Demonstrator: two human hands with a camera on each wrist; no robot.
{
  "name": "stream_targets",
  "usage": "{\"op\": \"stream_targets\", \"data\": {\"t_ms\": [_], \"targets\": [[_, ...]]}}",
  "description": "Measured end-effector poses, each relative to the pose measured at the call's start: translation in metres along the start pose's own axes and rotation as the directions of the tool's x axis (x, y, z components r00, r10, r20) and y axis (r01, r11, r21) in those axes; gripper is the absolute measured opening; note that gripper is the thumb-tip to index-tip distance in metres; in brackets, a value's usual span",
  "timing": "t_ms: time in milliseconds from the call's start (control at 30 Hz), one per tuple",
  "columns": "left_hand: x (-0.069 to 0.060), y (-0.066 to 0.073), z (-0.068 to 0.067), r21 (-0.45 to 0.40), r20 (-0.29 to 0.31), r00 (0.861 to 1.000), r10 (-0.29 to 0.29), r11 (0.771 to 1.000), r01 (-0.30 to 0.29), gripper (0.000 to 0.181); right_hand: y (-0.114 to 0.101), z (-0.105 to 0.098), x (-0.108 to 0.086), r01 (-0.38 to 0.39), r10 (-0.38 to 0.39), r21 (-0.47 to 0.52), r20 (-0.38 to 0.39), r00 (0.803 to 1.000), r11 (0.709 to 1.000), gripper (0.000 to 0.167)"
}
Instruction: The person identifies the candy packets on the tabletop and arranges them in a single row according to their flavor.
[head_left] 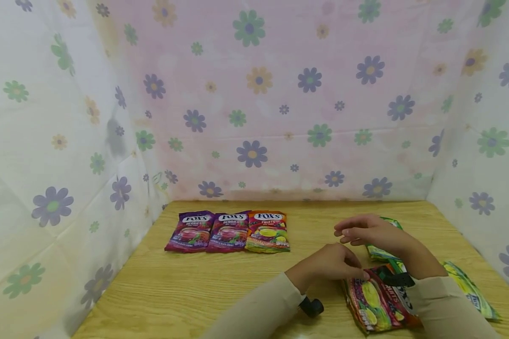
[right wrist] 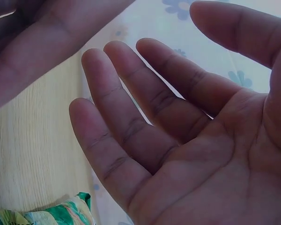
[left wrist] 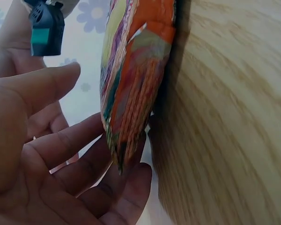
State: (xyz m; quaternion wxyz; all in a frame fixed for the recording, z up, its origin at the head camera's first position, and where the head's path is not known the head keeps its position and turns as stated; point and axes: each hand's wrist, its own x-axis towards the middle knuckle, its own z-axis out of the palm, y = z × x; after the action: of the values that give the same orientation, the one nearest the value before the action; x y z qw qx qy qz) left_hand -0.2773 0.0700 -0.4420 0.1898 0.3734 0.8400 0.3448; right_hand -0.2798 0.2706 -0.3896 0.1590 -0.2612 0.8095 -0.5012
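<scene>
A dark red and orange Fox's Fruits candy bag lies on the table at the front right, partly covered by the right forearm. My left hand is at its upper left corner. In the left wrist view, the fingers touch the end of that bag, while the thumb stands apart from it. Above and behind the bag hovers my right hand, its fingers extended and spread. The right wrist view shows its palm with nothing in it. Green candy bags lie partly hidden beneath this hand.
Two purple Fox's Berries bags and an orange Fox's Fruits bag form a row at the back left of the wooden table. Another green-yellow bag lies by the right forearm. Flower-patterned cloth encloses the table's back and sides.
</scene>
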Motion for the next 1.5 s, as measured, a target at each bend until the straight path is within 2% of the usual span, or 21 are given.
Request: {"op": "stream_targets", "data": {"t_ms": [200, 400, 733, 1033, 1333, 1500], "targets": [[0.005, 0.004, 0.004, 0.127, -0.011, 1.0, -0.018, 0.992, 0.02, 0.019, 0.003, 0.0, 0.001, -0.003, 0.003, 0.0, 0.013, 1.0, 1.0, 0.04], [0.002, 0.004, 0.004, 0.141, -0.021, 0.999, -0.046, 0.989, 0.049, 0.016, 0.003, 0.0, 0.001, -0.004, 0.004, 0.0, 0.019, 1.0, 1.0, 0.04], [-0.009, -0.008, -0.003, 0.046, -0.029, 0.99, -0.138, 0.989, 0.139, 0.02, 0.001, 0.002, 0.002, -0.023, 0.023, -0.013, -0.003, 1.0, 1.0, 0.04], [-0.026, -0.018, -0.015, -0.005, -0.039, 0.979, -0.199, 0.98, 0.199, 0.02, 0.004, 0.003, 0.004, -0.032, 0.032, -0.01, 0.016, 0.999, 0.999, 0.041], [-0.042, -0.026, -0.026, -0.042, -0.095, 0.956, -0.278, 0.961, 0.275, 0.021, 0.006, 0.004, 0.005, -0.112, 0.113, -0.036, 0.015, 0.994, 0.993, 0.046], [-0.048, -0.031, -0.03, -0.064, -0.1, 0.951, -0.291, 0.956, 0.286, 0.022, 0.007, 0.005, 0.005, -0.159, 0.159, -0.041, 0.009, 0.987, 0.986, 0.05]]}}
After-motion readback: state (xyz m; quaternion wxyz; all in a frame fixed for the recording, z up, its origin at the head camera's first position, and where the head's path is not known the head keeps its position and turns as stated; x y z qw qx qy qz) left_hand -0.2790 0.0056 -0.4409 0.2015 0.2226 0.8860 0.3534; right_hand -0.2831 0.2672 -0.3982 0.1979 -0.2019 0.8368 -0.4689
